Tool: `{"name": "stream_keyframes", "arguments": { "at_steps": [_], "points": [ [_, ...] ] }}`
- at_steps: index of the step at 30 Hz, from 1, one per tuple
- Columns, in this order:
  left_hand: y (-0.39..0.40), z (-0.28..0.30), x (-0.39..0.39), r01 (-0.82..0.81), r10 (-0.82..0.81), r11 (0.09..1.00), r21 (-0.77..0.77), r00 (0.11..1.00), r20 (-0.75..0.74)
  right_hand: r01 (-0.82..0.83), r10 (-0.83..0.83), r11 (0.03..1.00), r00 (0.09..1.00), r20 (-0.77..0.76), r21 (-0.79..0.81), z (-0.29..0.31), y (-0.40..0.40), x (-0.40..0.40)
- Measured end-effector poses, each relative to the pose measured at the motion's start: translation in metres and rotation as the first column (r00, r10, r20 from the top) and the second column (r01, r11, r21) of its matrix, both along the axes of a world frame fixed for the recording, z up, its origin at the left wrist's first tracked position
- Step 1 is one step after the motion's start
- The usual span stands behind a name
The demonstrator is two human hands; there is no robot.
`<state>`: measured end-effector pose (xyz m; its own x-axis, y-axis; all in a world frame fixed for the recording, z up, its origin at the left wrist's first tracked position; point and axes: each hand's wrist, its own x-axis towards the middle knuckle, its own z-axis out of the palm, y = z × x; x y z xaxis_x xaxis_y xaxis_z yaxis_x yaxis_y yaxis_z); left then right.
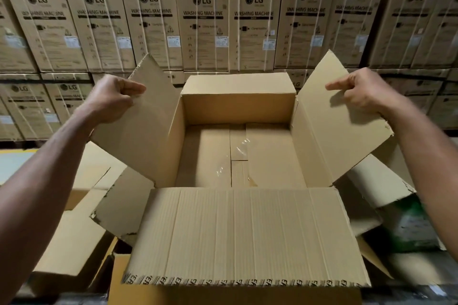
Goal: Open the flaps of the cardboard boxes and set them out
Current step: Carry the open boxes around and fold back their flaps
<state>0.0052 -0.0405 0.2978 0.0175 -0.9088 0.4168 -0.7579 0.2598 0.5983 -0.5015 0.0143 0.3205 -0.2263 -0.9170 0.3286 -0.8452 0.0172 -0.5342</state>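
An open, empty cardboard box stands in front of me with clear tape along its bottom seam. Its near flap is folded down toward me and its far flap stands up at the back. My left hand pinches the outer edge of the left side flap, thumb on the inside face. My right hand pinches the outer edge of the right side flap the same way. Both side flaps are spread outward and up.
More cardboard boxes lie under and beside this one: one at the lower left and one with a torn flap at the right. A wall of strapped washing machine cartons fills the background. A strip of floor shows at left.
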Motion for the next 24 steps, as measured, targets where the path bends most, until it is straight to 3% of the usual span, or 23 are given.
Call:
{"name": "stream_keyframes", "arguments": {
  "at_steps": [9, 20, 24],
  "points": [
    [0.004, -0.016, 0.012, 0.002, -0.002, 0.999, -0.048, 1.0, 0.008, -0.019, 0.012, 0.998, 0.994, -0.111, -0.058, -0.01, 0.021, 0.027],
    [0.019, -0.034, 0.023, 0.008, -0.006, 0.996, -0.091, 1.0, 0.027, -0.024, 0.01, 0.995, 0.99, -0.138, -0.094, -0.024, 0.036, 0.053],
    [0.023, -0.036, 0.013, 0.026, -0.015, 0.993, -0.113, 0.995, 0.096, -0.011, 0.007, 0.999, 0.996, -0.093, -0.044, -0.045, 0.027, 0.043]
  ]
}}
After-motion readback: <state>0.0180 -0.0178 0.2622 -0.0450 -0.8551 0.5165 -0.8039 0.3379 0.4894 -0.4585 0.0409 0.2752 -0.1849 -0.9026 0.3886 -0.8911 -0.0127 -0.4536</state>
